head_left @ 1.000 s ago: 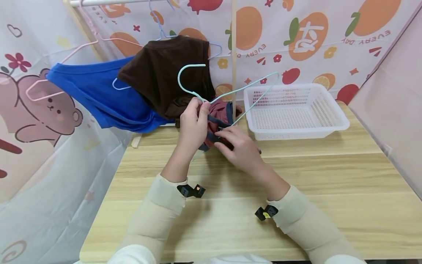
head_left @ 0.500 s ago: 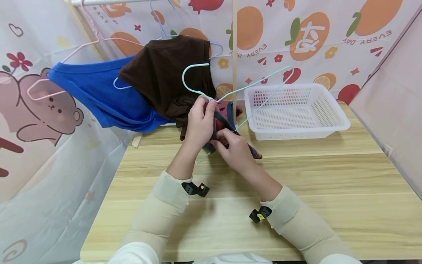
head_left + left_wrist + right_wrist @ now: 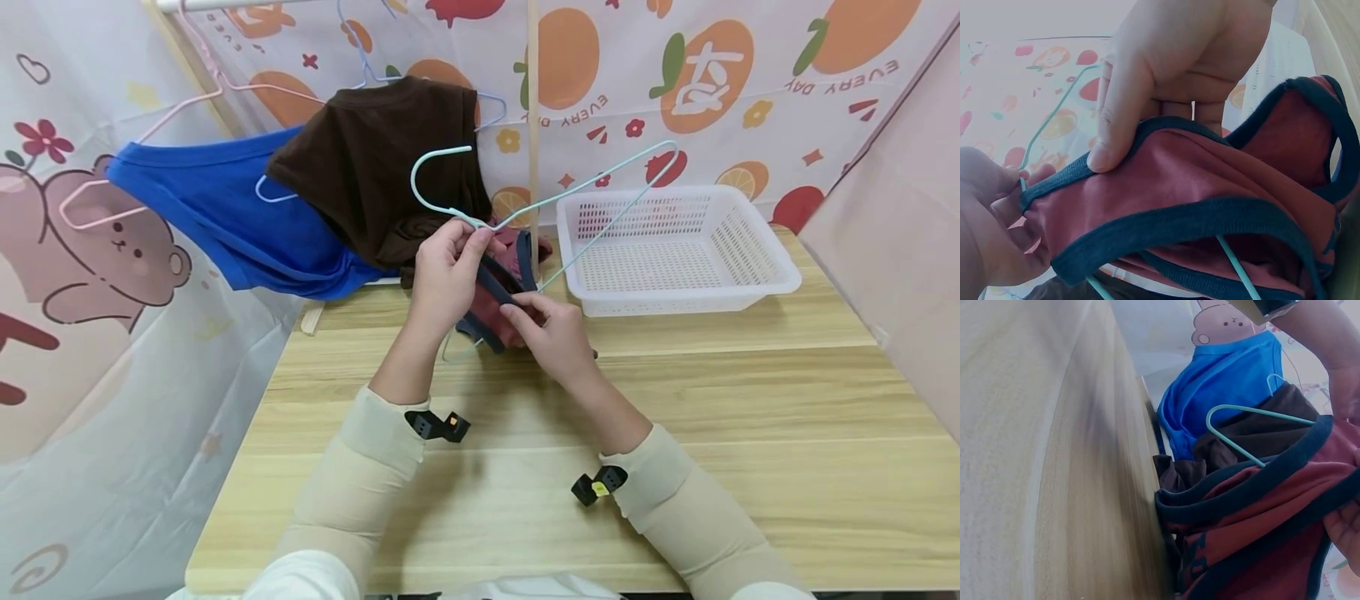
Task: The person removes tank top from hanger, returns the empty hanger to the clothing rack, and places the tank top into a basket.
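My left hand (image 3: 446, 271) pinches the neck of a mint-green wire hanger (image 3: 592, 242) together with the edge of a dark red tank top (image 3: 491, 315) with navy trim. My right hand (image 3: 553, 335) holds the navy trim between thumb and fingers, a little to the right of and below the left hand. In the left wrist view the hanger's wire shows through the armhole trim (image 3: 1166, 228). One hanger end pokes out past the cloth at lower left; the other arm stretches bare to the upper right. The right wrist view shows the rounded hanger end (image 3: 1211, 417) beyond the navy trim.
A blue top (image 3: 240, 212) on a pink hanger and a brown top (image 3: 390, 158) on a light-blue hanger hang from the rack's white rail (image 3: 247, 4). A white perforated basket (image 3: 690, 302) stands at the table's back right. A wooden upright (image 3: 533, 125) rises behind the hands.
The hanger's bare arm has shifted right and up. My right hand has let the trim spread, then moved slightly right, so more red cloth shows between the hands.
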Demonstrator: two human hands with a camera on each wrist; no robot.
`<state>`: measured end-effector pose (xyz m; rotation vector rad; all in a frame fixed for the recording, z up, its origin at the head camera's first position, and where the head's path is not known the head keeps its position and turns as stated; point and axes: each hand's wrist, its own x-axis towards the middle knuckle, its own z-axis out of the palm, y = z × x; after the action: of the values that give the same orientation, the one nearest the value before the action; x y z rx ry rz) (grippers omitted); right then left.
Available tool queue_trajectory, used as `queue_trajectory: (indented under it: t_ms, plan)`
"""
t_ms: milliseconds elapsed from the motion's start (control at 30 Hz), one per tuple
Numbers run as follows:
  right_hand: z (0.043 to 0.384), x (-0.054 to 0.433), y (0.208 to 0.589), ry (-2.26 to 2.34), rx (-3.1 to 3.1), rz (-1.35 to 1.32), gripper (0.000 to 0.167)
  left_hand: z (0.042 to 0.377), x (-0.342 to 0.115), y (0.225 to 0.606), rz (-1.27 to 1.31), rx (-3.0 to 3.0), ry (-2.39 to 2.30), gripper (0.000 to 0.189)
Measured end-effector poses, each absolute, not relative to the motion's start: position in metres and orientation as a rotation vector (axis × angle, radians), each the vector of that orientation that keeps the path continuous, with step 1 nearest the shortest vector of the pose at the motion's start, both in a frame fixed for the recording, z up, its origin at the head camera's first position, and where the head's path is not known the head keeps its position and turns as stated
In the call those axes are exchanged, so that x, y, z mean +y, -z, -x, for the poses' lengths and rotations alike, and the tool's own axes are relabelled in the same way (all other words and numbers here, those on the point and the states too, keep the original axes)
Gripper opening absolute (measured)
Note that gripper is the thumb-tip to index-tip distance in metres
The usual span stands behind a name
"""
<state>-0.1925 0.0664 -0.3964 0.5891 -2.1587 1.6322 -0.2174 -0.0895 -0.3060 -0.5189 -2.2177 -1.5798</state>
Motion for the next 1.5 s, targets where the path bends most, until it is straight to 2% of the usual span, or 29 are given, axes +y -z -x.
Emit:
queue_trajectory:
  t_ms: [200,733,1133,1500]
  plan:
    - [0.193,0.069,0.398,-1.712,-2.128,-0.590,0.020,0.218,-0.090,0.302,0.503,-2.171,1.638,0.028]
    - [0.192,0.067,0.411,-1.475,-2.315,-0.666,0.014,0.218,-0.092,0.290,0.568,-1.910,1.706,0.024]
    - [0.193,0.069,0.422,-1.376,-2.461,-0.667,0.017,0.220,-0.108,0.271,0.414,-1.465,1.898,0.013]
    - [0.202,0.080,0.431,-1.299,-2.571,-0.624,0.017,0.218,-0.133,0.265,0.310,-1.492,1.670,0.014]
